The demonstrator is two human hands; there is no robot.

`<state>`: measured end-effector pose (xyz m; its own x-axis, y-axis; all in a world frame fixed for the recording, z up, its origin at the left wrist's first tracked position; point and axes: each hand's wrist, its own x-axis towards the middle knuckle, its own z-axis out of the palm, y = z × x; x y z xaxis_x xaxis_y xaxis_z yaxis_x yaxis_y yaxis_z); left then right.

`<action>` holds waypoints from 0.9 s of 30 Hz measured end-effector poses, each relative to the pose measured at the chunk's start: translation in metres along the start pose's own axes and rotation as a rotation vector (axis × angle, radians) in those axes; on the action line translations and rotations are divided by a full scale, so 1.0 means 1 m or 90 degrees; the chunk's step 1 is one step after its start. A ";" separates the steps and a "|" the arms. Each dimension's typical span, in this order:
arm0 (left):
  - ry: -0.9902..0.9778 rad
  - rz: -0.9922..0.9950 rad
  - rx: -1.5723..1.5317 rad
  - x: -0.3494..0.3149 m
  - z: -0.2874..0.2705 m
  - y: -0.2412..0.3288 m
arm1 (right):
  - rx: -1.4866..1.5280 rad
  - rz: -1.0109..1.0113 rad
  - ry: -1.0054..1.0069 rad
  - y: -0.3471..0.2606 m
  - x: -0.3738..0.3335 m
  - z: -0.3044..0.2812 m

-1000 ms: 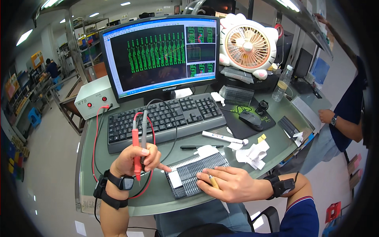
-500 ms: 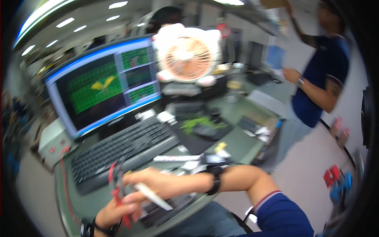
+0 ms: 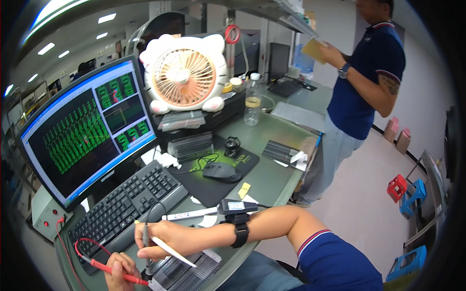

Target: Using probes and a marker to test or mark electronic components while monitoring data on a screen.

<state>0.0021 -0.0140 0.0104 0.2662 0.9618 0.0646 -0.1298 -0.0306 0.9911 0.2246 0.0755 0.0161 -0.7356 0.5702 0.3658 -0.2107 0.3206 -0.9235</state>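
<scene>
My left hand [image 3: 120,271] is closed around a red test probe [image 3: 109,269], its tip down at the near left end of a dark panel of narrow ribbed strips [image 3: 194,274]. Just right of it, my right hand [image 3: 170,236] grips a grey test probe [image 3: 145,241] that points down at the same end. The same right hand also has a slim white pointed stick [image 3: 171,251] between its fingers, slanting over the panel. Whether either probe tip touches the panel I cannot tell. A red lead [image 3: 87,239] loops up from the red probe beside the keyboard.
Behind my hands are a keyboard [image 3: 128,201], a monitor [image 3: 80,131] with green patterns, a mouse [image 3: 221,170] and a white marker [image 3: 190,213]. A fan [image 3: 182,77] and a bottle [image 3: 252,104] stand farther back. A person [image 3: 361,82] stands at right holding a yellowish card.
My hands have parted slightly, and the probes now point down at the panel. The monitor's yellow shape is gone. The other person's raised arm has come down. My view has turned right.
</scene>
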 end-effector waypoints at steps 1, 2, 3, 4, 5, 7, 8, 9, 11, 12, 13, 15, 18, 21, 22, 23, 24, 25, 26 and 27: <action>0.023 -0.009 0.004 -0.001 -0.001 -0.006 | 0.028 0.017 -0.022 0.000 -0.001 0.002; 0.060 0.035 -0.010 0.000 0.003 -0.008 | 0.018 0.020 -0.033 -0.001 -0.002 0.002; 0.104 0.077 -0.018 -0.001 0.004 -0.010 | 0.015 0.021 -0.049 -0.002 -0.002 0.003; 0.092 0.085 -0.008 -0.004 0.001 -0.010 | 0.048 0.063 -0.066 -0.005 -0.003 0.002; 0.056 0.085 -0.012 0.008 -0.005 -0.017 | 0.071 0.119 -0.060 -0.004 -0.010 -0.008; 0.062 0.033 0.012 0.012 -0.008 -0.012 | 0.070 0.179 -0.026 -0.013 -0.016 -0.015; 0.051 0.006 0.001 0.014 -0.009 -0.010 | 0.087 0.209 -0.022 -0.015 -0.016 -0.020; 0.038 -0.020 -0.013 0.016 -0.011 -0.009 | 0.101 0.240 -0.016 -0.015 -0.017 -0.025; 0.007 -0.022 -0.039 0.015 -0.016 -0.007 | 0.144 0.220 -0.018 -0.011 -0.020 -0.027; 0.017 -0.036 -0.066 0.013 -0.018 -0.006 | 0.161 0.220 -0.027 -0.009 -0.020 -0.027; 0.017 -0.043 -0.075 0.011 -0.021 -0.004 | 0.176 0.220 -0.034 -0.007 -0.020 -0.025; -0.013 -0.012 -0.078 0.011 -0.022 -0.005 | 0.034 0.146 -0.050 -0.003 -0.024 -0.024; -0.058 -0.039 -0.117 0.008 -0.023 -0.005 | 0.063 0.205 -0.047 -0.005 -0.027 -0.014; -0.109 -0.080 -0.094 0.008 -0.018 -0.007 | 0.020 0.192 -0.054 -0.007 -0.033 -0.013; -0.125 -0.115 -0.102 0.008 -0.016 -0.007 | -0.029 0.147 -0.070 -0.007 -0.032 -0.014; -0.125 -0.115 -0.104 0.008 -0.015 -0.007 | -0.030 0.149 -0.071 -0.008 -0.033 -0.014; -0.132 -0.131 -0.117 0.009 -0.013 -0.008 | -0.039 0.150 -0.073 -0.008 -0.033 -0.014; -0.139 -0.148 -0.129 0.009 -0.012 -0.009 | -0.049 0.151 -0.076 -0.008 -0.033 -0.014; -0.140 -0.142 -0.131 0.009 -0.013 -0.010 | -0.047 0.152 -0.078 -0.007 -0.033 -0.014; -0.136 -0.143 -0.129 0.008 -0.011 -0.008 | -0.044 0.149 -0.081 -0.007 -0.033 -0.013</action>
<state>-0.0055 -0.0035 0.0016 0.4999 0.8593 -0.1084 -0.2263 0.2503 0.9414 0.2586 0.0648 0.0122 -0.8346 0.5374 0.1214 0.0164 0.2444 -0.9695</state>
